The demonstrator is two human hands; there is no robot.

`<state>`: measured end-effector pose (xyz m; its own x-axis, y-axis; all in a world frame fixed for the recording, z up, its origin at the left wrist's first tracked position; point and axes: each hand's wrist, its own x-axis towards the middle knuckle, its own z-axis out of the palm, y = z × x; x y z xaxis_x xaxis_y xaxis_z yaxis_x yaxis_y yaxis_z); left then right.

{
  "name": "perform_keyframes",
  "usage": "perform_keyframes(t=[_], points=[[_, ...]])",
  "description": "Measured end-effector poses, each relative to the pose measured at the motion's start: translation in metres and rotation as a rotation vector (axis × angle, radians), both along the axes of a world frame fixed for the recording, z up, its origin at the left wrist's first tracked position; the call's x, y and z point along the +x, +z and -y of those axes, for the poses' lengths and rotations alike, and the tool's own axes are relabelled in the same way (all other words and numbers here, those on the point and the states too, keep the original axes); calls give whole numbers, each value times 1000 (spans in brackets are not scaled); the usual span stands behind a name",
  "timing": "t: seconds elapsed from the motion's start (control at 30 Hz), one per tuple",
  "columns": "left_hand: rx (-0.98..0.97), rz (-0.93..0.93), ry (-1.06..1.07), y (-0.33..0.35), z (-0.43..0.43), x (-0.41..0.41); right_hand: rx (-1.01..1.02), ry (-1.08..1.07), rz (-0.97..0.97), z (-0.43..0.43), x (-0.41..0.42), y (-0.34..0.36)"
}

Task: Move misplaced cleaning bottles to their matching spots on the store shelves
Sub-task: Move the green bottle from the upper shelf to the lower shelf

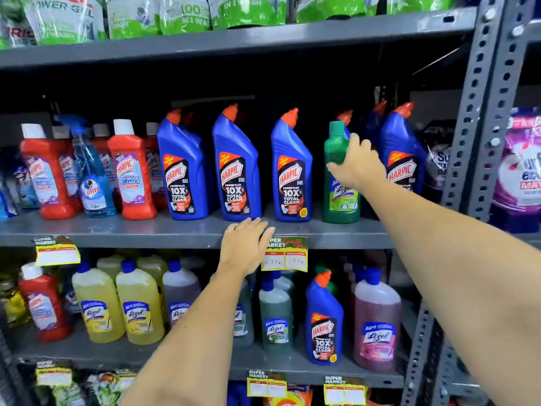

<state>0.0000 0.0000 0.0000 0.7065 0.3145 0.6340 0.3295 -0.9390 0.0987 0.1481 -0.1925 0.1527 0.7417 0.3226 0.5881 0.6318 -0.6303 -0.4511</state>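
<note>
green bottle [339, 183] stands on the middle shelf [117, 230] among blue bottles [237, 168]; our right hand [358, 165] clasps its upper body. our left hand [244, 247] rests flat, fingers spread, on the shelf edge.

Lizol bottle [341, 174] among Harpic bottles [237, 165] (middle shelf [117, 230])

Two bare forearms reach in from the lower edge, with no sleeves, watch, bands or gloves on them. The left hand [246, 244] and right hand [358, 165] carry no rings that can be seen. Fingers [355, 142] are short-nailed as far as visible.
</note>
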Motion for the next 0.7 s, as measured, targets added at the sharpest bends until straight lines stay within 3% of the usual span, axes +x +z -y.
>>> perform_keyframes(t=[0.23, 0.43, 0.7], points=[[110, 238, -15, -14, -6, 10, 154, 142, -85, 1, 19, -15], [128, 248, 33, -17, -8, 11, 307, 191, -163, 9, 25, -29], [98, 279, 17, -14, 2, 8, 530, 168, -68, 27, 11, -45]])
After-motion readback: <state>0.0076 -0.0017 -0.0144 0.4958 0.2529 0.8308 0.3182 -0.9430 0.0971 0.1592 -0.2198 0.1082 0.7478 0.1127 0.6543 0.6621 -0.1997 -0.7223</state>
